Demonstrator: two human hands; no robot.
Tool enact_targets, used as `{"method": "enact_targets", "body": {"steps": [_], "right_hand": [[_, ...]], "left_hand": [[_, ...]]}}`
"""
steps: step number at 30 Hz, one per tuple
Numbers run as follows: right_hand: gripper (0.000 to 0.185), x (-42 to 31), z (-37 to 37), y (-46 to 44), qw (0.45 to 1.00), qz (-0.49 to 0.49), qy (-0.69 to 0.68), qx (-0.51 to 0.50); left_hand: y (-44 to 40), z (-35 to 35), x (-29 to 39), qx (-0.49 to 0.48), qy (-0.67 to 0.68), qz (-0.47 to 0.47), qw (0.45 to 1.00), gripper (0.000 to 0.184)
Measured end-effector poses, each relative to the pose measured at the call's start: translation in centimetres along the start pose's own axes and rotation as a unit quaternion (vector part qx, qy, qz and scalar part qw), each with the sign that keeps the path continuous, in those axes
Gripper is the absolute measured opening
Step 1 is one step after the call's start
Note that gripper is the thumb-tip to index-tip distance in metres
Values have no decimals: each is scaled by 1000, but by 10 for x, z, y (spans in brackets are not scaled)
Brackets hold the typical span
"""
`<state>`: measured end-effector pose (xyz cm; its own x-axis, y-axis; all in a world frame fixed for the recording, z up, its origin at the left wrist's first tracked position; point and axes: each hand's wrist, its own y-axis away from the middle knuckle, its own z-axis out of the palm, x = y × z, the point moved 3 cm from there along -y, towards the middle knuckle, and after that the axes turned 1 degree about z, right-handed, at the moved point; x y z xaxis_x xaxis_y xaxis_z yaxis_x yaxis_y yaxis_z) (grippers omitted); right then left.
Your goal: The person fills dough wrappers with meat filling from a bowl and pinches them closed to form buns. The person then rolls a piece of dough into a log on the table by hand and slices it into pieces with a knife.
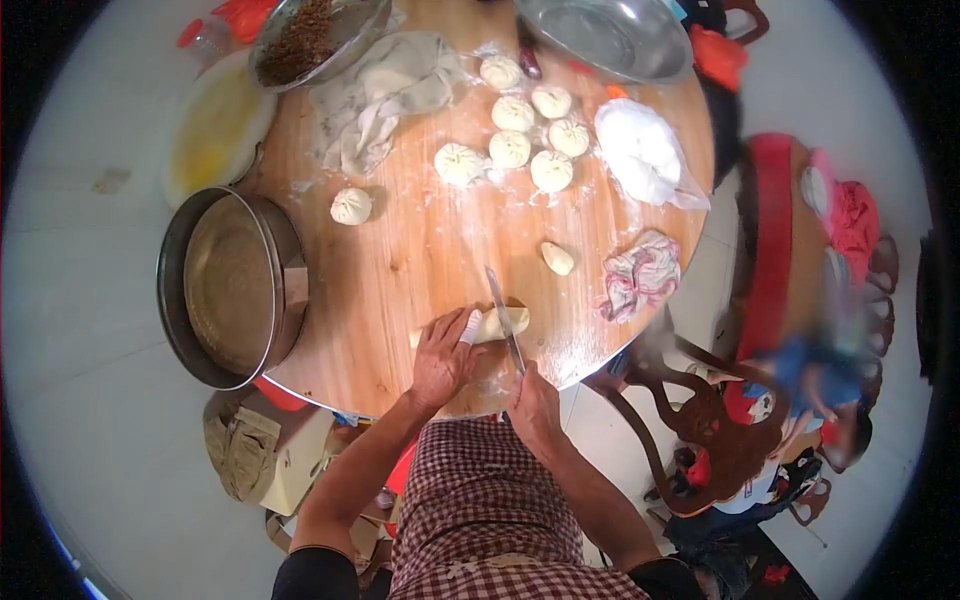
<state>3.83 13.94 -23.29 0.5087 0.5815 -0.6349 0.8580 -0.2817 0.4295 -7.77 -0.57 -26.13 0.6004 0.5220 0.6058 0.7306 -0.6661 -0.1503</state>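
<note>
A pale dough roll (500, 322) lies near the front edge of the round wooden table. My left hand (447, 350) rests over its left part, fingers pressed around it, with a white wrap on one finger. My right hand (535, 405) is closed on the handle of a knife (502, 312), whose blade lies across the roll's right part. Beyond the roll sits a small dough piece (557, 259). Several pleated buns (511, 148) stand together farther back, and a single bun (351, 206) is apart on the left.
Round steamer trays (232, 287) overhang the left edge. At the back are a bowl of filling (318, 45), a grey cloth (385, 95) and a metal basin (610, 35). A white plastic bag (645, 150) and patterned cloth (641, 275) lie right. A carved chair (700, 420) stands beside the table.
</note>
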Motion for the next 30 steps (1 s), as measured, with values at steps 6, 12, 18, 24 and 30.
{"method": "enact_targets", "body": {"steps": [6, 12, 18, 24, 30], "right_hand": [[36, 2, 19, -28, 997, -19, 70, 27], [36, -4, -19, -45, 999, -17, 3, 34], [26, -18, -46, -49, 991, -34, -23, 126], [25, -23, -27, -25, 995, -53, -26, 77], [20, -42, -9, -32, 998, -67, -2, 6]], "left_hand": [[0, 2, -3, -11, -60, 5, 998, 60], [-19, -4, -20, -52, 32, 20, 998, 54], [-49, -22, -61, 39, 70, -115, 990, 47], [-25, -32, -39, 38, 113, -68, 991, 42], [-12, -23, -44, 107, 116, -119, 980, 40]]}}
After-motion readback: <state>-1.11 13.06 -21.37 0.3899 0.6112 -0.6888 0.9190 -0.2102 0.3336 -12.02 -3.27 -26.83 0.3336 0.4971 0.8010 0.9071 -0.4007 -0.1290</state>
